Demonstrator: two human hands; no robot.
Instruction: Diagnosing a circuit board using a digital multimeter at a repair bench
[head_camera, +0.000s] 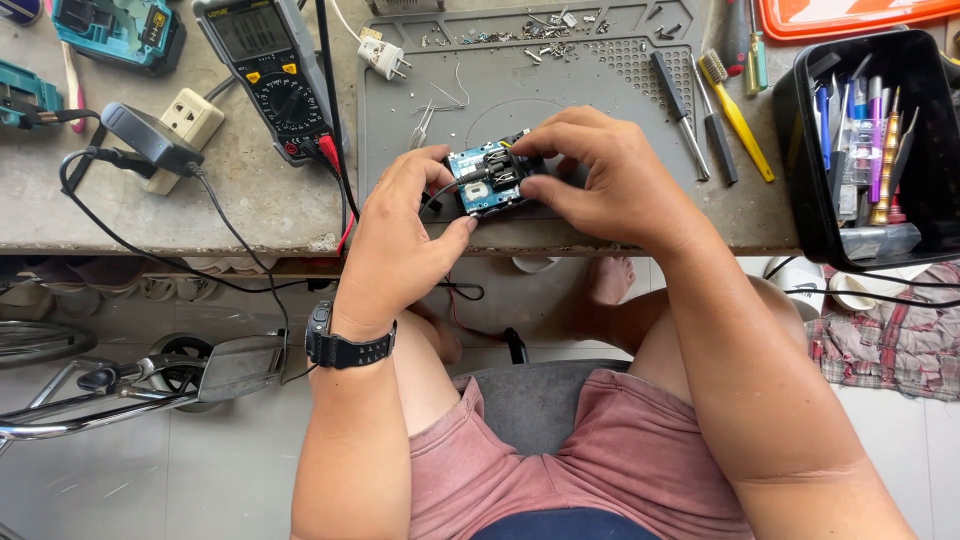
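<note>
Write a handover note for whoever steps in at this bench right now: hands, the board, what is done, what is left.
Left hand: grips the left edge of the small blue circuit board, thumb underneath.
Right hand: fingers curled over the board's right side, pressing on its black part.
Board: held just above the front edge of the grey silicone work mat, with thin black wires trailing below it.
Nearby: loose screws at the mat's far edge, metal tweezers left of the board, yellow-handled brush and screwdrivers on the right, black-and-yellow multimeter on the left.
Done: board is out and in hand.
Left: cannot tell from this view.
</note>
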